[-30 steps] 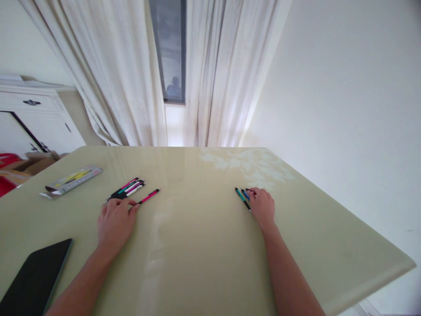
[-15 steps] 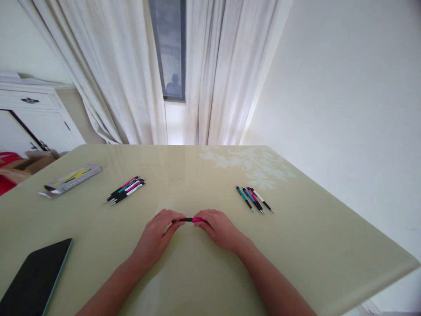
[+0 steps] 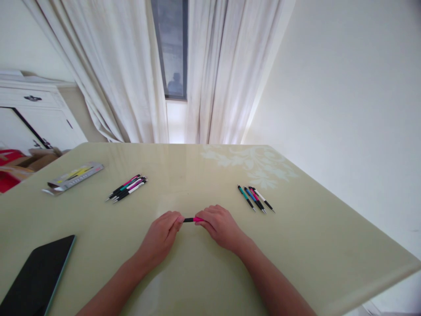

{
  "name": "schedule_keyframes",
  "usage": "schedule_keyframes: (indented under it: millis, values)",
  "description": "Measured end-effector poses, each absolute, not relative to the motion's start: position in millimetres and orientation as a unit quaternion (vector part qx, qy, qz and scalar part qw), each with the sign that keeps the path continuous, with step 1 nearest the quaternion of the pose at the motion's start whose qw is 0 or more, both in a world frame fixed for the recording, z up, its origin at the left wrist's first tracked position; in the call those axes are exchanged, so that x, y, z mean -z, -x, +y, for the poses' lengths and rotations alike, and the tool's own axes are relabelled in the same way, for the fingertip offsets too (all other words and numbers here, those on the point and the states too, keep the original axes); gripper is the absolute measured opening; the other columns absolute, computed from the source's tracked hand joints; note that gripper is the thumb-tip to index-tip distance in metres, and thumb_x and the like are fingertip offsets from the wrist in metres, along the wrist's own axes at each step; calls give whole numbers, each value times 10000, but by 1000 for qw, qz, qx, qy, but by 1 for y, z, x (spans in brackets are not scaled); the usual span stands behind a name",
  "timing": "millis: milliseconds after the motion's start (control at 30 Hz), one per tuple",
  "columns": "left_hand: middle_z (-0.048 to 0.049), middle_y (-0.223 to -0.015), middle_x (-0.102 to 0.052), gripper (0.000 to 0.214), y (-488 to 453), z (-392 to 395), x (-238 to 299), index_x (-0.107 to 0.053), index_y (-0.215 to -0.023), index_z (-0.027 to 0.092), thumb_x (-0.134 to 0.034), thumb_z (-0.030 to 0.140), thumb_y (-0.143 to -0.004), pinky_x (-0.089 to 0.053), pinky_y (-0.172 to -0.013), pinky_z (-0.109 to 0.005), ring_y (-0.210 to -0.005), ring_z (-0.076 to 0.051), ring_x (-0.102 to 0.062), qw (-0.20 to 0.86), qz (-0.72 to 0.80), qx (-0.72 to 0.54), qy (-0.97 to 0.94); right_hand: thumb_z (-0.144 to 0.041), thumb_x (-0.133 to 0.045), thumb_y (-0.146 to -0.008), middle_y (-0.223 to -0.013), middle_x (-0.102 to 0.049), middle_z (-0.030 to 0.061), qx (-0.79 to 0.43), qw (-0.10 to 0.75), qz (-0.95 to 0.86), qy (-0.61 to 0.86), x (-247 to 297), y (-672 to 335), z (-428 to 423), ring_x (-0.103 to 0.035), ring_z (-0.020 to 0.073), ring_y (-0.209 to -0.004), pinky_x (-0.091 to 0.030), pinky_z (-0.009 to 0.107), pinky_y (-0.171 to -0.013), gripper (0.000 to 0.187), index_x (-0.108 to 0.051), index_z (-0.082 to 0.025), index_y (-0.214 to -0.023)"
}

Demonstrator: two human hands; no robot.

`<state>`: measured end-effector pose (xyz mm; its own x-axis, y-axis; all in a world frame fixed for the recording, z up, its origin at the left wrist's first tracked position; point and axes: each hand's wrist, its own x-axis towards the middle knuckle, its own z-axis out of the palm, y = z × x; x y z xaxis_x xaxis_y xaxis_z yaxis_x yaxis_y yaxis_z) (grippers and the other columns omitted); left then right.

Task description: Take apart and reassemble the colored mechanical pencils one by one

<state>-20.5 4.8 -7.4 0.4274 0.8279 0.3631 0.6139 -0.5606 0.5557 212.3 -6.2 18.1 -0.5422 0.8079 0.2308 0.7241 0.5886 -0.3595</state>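
Observation:
A pink and black pen (image 3: 189,220) lies level between my two hands, above the middle of the table. My left hand (image 3: 163,235) pinches its black end, and the tip is hidden by the fingers. Around the pink end, the fingers of my right hand (image 3: 219,226) are closed. Right of my hands lies a small row of pens (image 3: 252,199) in green, blue, pink and white, each with a black grip. A bundle of similar pens (image 3: 127,188) rests to the left, partly overlapping.
An opened grey and yellow pen box (image 3: 75,176) lies at the far left of the pale table (image 3: 204,281). Near the left front edge is a dark tablet (image 3: 37,274). Beyond the table stand a white cabinet (image 3: 42,109), a cardboard box (image 3: 37,161) and curtains (image 3: 125,74).
The fingers of my left hand have curled more tightly round the pen's black end. My right hand keeps its hold on the pink end. The view has shifted slightly.

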Motion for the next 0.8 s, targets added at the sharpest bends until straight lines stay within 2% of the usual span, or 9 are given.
schedule_keyframes:
  millis: [67,167,200,333,467,567,700,800]
  values:
    - [3,-708,-605,467,20,3,7,-570,-753,226,-305,422,-1084,-469,-673,-307,-685,-185,-587,209,443,-304,-817,-343,-488,-1075,-944,-750,54,-97,173,-873,445,-20,-213,-7,-653,200,-863,-403,298,-786,242,-692,-214,-1049]
    - [-15,-907,-674,286,20,1,6,-637,-1040,238,-449,454,-1043,-497,-719,-302,-763,-183,-613,232,439,-312,-810,-321,-508,-1065,-949,-750,52,-91,155,-875,449,-20,-213,-6,-660,204,-878,-397,300,-786,208,-685,-212,-1061]
    - [-21,-936,-677,267,21,1,7,-634,-1075,239,-478,453,-1033,-498,-729,-303,-785,-187,-616,227,434,-313,-814,-315,-515,-1062,-951,-750,50,-92,151,-876,448,-20,-212,-6,-662,205,-883,-395,300,-785,198,-684,-211,-1062]
    - [-10,-776,-638,363,23,2,9,-632,-864,230,-386,404,-1067,-477,-726,-321,-748,-196,-598,191,433,-299,-828,-348,-509,-1067,-947,-749,44,-96,141,-884,435,-18,-210,-6,-661,201,-892,-392,297,-784,224,-685,-209,-1056]
    - [-11,-887,-664,232,24,2,10,-631,-1002,234,-514,433,-1024,-489,-729,-308,-779,-187,-613,204,430,-298,-828,-322,-513,-1065,-950,-744,40,-89,137,-884,437,-17,-209,-7,-657,197,-887,-389,297,-783,200,-679,-211,-1057]
    - [-15,-869,-658,276,24,2,10,-630,-933,235,-447,403,-1053,-490,-770,-320,-825,-197,-622,194,417,-291,-839,-349,-509,-1067,-940,-742,36,-90,129,-887,435,-16,-209,-7,-655,194,-881,-393,296,-783,218,-678,-215,-1043]
    - [-19,-920,-669,222,23,3,11,-630,-1012,237,-510,424,-1026,-502,-753,-312,-824,-193,-625,196,420,-294,-836,-320,-513,-1065,-946,-740,36,-84,125,-886,439,-15,-209,-6,-654,190,-883,-397,295,-782,193,-673,-214,-1057]
    - [-20,-887,-671,276,23,4,13,-643,-946,242,-442,397,-1054,-502,-796,-333,-848,-203,-634,183,420,-286,-841,-345,-503,-1070,-932,-738,39,-86,122,-886,440,-15,-210,-6,-655,190,-874,-401,296,-785,223,-679,-210,-1041]
